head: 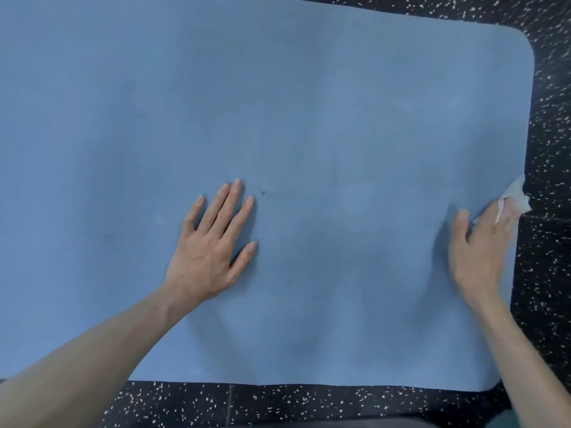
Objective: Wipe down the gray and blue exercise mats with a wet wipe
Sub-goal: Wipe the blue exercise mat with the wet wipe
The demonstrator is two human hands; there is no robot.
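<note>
Here, the left hand (213, 242), fingers flat, steadies the blue exercise mat (309, 103); the right hand (480, 242) presses a wet wipe (515, 196) at its right edge.

This looks like a gym or fitness room; black rubber floor (550, 288) flecked with white speckles, laid in tiles; a blue exercise mat (278, 118) lies flat on it.

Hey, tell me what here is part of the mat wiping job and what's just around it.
Part of the job:
- blue mat
- wet wipe, under the right hand at the mat's right edge
- left hand, resting flat on the mat

Just around:
- black speckled floor

No gray mat is in view.
</note>
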